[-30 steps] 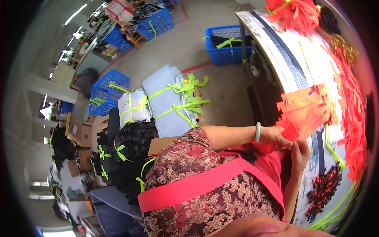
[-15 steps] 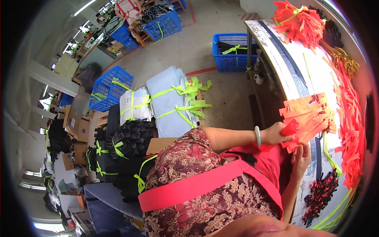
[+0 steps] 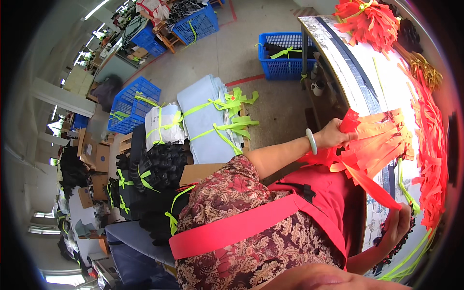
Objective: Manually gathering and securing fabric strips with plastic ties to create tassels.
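Note:
My left hand (image 3: 332, 136), with a pale bangle on the wrist, is closed on one end of a fan of orange paper strips (image 3: 382, 145) lying over the edge of the white table (image 3: 382, 92). A long red strip (image 3: 372, 186) runs from that bundle down to my right hand (image 3: 397, 226), which pinches its far end near the table's near edge. More red strips (image 3: 432, 159) lie along the right side of the table. A bunch of red strips (image 3: 369, 19) sits at the table's far end.
Left of me on the floor are pale bundles tied with green tape (image 3: 208, 121), black bundles (image 3: 159, 169), blue crates (image 3: 282, 55), and cardboard boxes (image 3: 94, 154). A mug (image 3: 319, 88) stands under the table. Black and red pieces (image 3: 386, 241) lie by my right hand.
My right hand has drawn one red strip out of the bundle and down toward me, stretching it out. The left hand keeps its hold on the orange strips.

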`<state>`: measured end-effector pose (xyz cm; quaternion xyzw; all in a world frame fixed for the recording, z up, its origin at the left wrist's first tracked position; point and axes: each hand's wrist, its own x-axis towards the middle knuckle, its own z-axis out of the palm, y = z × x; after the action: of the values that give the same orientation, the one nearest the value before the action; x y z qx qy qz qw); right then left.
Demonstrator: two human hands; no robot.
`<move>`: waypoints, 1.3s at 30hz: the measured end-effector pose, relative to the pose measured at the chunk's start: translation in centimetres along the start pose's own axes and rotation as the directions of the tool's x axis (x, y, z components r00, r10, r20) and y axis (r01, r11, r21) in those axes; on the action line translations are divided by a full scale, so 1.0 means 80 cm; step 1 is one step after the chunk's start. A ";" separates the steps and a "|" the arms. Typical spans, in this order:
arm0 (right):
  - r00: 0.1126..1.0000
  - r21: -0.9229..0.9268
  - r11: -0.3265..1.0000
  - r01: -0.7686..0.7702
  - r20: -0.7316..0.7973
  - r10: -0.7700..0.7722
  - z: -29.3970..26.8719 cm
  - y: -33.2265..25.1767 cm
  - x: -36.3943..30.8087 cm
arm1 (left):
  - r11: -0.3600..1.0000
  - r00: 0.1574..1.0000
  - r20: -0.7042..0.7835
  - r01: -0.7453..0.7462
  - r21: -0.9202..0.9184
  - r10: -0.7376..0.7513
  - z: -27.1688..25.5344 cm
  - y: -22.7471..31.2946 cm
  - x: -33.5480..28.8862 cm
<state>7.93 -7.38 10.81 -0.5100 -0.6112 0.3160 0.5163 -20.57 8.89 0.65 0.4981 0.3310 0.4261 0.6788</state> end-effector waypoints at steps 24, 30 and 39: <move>0.968 -0.172 0.959 -0.226 0.068 0.241 0.098 0.072 -0.008 | 0.918 0.900 0.350 -0.342 0.201 0.259 0.080 -0.051 -0.036; 0.967 -0.254 0.949 -0.187 0.123 0.224 0.096 0.074 -0.019 | 0.944 0.896 0.425 -0.240 0.226 0.127 0.083 -0.036 -0.046; 0.962 -0.468 0.873 -0.137 0.149 0.230 0.088 0.071 -0.027 | 0.949 0.895 0.432 -0.225 0.221 0.111 0.095 -0.042 -0.047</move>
<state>2.78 -6.86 3.08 -0.6378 -0.6651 0.2622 0.2866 -14.67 1.98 -0.31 0.6902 0.1889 0.3201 0.6209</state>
